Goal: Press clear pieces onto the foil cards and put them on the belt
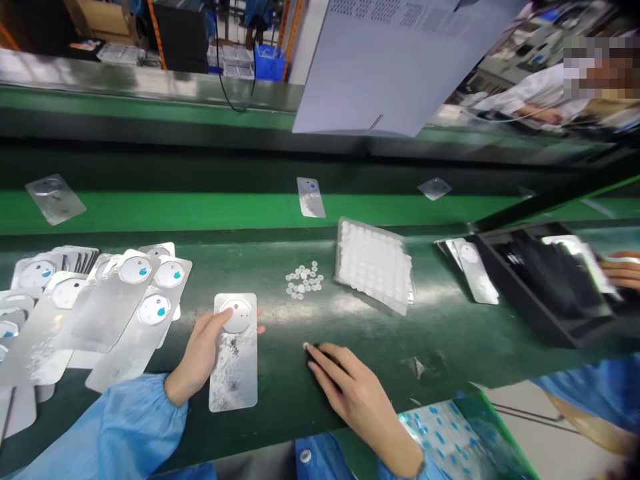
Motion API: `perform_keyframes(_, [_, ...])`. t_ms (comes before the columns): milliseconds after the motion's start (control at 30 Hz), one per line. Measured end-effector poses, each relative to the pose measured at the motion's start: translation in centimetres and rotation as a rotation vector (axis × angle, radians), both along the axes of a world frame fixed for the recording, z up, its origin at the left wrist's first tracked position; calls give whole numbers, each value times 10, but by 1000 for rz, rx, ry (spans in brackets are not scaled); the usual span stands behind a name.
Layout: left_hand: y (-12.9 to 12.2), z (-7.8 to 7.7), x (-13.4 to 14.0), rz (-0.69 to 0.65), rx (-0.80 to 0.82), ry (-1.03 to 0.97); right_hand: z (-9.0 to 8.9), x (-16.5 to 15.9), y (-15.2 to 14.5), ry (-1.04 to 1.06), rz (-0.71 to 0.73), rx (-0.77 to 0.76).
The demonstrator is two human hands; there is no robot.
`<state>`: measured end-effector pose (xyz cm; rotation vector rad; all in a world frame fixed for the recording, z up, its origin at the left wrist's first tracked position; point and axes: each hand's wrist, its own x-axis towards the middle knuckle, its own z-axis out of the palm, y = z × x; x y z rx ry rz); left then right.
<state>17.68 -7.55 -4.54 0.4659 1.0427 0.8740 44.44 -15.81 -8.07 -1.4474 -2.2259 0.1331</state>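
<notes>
My left hand [203, 347] grips a silver rectangular plate [233, 373] by its upper part, thumb on top near the edge of a round white recess and fingertips showing past the right side. To the right, my right hand [350, 383] is low over the green bench, its fingertips pinched on a small white disc [306, 346]. Beyond the hands lies a loose cluster of small translucent discs [301, 288]. A clear tray [373, 263] packed with white round pieces sits right of that cluster.
Many similar plates [115, 313], several with blue marks, are piled at the left. A black bin [530, 287] stands at the right, where a co-worker's hand [623, 270] holds a plate. Single pieces lie on the green strip [225, 212] behind. A paper sheet [380, 73] hangs above.
</notes>
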Motion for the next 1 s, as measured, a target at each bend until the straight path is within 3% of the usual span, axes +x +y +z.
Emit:
perform_keyframes(167, [1,2,1,7,37,33,7,-16,-49,-32,99,-66])
perform_keyframes(467, [-1,-6,-1,-46,99,18,7,-29,-69,-63,314,-29])
perform_keyframes(600, [0,-2,2,-57,112,56,9,-39,-83,35,281,-113])
perform_keyframes(733, [-6,-2,6,-48,155,79,14,-60,-73,465,43,-318])
perform_keyframes(867, [-17,-8,5,-56,362,216,22,-77,-31,1134,-280,-793])
perform_keyframes(933, [-21,-10,2,-134,491,351,28,-81,-8,1376,-318,-932])
perform_keyframes(1000, [-22,-11,-1,-247,633,479,34,-84,9,1495,-311,-976])
